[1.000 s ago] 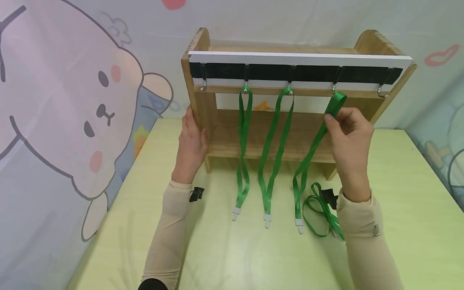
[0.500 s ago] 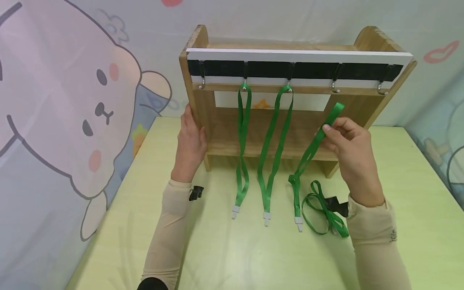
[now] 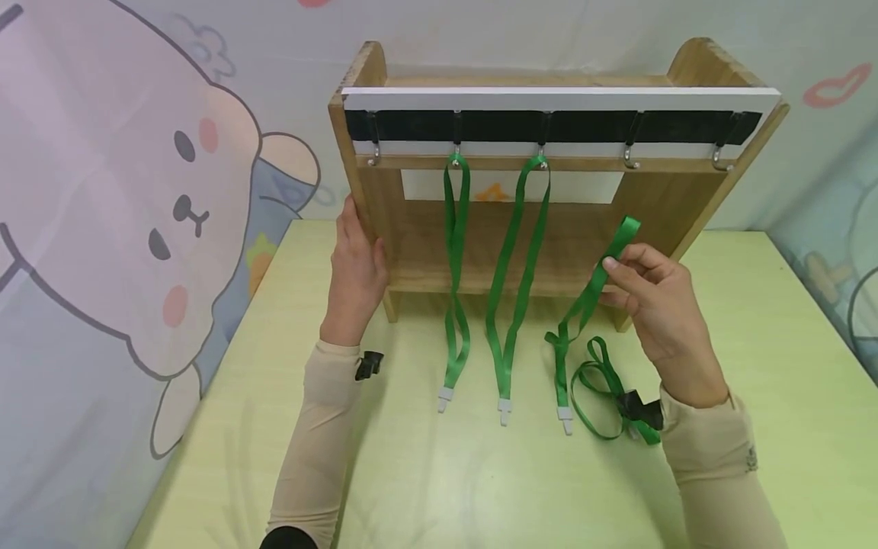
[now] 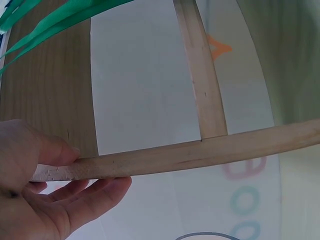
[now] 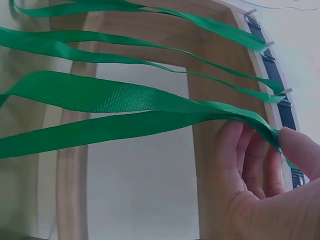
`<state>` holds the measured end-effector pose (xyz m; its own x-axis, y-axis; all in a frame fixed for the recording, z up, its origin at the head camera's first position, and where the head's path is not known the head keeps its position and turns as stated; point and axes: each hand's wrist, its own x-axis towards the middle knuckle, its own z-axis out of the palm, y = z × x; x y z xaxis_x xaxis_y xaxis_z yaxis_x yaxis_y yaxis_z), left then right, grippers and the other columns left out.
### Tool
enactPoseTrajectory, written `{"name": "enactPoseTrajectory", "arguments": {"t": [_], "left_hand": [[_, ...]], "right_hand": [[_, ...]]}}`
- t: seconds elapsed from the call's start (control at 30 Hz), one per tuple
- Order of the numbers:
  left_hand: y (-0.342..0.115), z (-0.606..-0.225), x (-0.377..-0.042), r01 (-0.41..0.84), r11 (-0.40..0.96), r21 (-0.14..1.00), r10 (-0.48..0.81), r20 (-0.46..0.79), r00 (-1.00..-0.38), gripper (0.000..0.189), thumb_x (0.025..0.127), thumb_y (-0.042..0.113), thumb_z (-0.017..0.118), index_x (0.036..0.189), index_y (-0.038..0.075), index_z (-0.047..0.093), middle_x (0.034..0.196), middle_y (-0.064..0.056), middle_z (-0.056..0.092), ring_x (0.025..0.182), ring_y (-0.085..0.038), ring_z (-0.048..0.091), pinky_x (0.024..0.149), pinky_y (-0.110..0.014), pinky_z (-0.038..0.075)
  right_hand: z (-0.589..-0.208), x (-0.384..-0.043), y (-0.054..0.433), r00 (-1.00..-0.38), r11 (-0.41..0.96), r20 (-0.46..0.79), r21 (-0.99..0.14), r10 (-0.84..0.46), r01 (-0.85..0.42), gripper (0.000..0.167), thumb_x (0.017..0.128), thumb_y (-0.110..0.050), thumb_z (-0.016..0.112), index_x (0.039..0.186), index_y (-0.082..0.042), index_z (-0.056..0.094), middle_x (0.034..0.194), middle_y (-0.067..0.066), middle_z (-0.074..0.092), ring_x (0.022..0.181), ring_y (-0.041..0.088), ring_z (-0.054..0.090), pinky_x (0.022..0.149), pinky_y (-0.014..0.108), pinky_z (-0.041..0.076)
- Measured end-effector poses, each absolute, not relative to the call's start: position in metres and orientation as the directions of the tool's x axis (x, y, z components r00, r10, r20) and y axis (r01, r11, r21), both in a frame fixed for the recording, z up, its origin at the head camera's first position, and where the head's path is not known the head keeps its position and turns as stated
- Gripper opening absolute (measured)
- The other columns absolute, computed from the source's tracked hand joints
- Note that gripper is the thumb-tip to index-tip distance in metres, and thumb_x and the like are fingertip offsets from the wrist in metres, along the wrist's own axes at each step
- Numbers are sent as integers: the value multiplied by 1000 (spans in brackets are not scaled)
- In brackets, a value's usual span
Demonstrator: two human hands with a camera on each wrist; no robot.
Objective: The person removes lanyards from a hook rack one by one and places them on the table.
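Note:
My left hand (image 3: 355, 274) grips the left side panel of a wooden shelf (image 3: 348, 141); in the left wrist view the thumb lies on one side of the board's edge and the fingers on the other. Between thumb and fingers, my right hand (image 3: 661, 305) pinches the top of a green lanyard (image 3: 586, 301), below the hook rail and off the hooks. Its white clip (image 3: 565, 419) hangs at the bottom. Two more green lanyards, a left one (image 3: 456, 252) and a middle one (image 3: 511, 282), hang from the second and third hooks.
A black-and-white rail (image 3: 583, 126) with several metal hooks runs across the shelf's front. On the pale green table (image 3: 425, 488) another green lanyard (image 3: 604, 393) lies loosely looped beneath my right wrist. A patterned cloth (image 3: 274, 69) stands behind.
My right hand has moved down from the fourth hook, bringing the pinched lanyard's top with it; the lower part has slackened and folded. The left hand keeps its grip on the shelf.

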<state>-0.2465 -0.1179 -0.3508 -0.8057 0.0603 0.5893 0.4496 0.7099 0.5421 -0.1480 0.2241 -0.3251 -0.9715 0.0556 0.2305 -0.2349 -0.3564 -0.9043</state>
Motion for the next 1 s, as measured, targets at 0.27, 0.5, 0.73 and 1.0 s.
{"name": "enactPoseTrajectory", "arguments": {"t": [0.27,0.5,0.73,1.0], "left_hand": [[-117,-349,-246,456,709,538,60,598,-799,63,99,-7,53,151,-12,18,144,-35,37,120,-53,54,96,-58,51],[-117,-349,-247,453,708,542,59,593,-803,63,99,-7,53,151,-12,17,144,-34,37,121,-53,53,98,-58,50],[-116,-349,-246,437,712,549,52,580,-813,64,99,-7,53,151,-13,17,145,-34,36,123,-52,52,99,-57,50],[-116,-349,-245,437,719,541,57,581,-812,63,100,-6,53,151,-13,17,145,-34,36,123,-52,52,99,-57,50]], "right_hand": [[-334,-145,225,-984,-310,181,-935,4,-173,17,98,4,62,93,-6,75,84,2,66,76,13,66,70,29,61],[-343,-142,221,-989,-288,142,-950,-41,-125,20,99,1,62,91,-10,75,85,0,63,76,12,65,70,30,62],[-352,-138,216,-994,-199,74,-978,-85,-56,21,100,0,61,92,-14,74,85,-1,64,80,13,67,70,33,62],[-374,-139,218,-995,-123,-2,-992,-100,14,18,100,-4,62,93,-15,73,88,-3,63,84,11,65,70,33,62]]}}
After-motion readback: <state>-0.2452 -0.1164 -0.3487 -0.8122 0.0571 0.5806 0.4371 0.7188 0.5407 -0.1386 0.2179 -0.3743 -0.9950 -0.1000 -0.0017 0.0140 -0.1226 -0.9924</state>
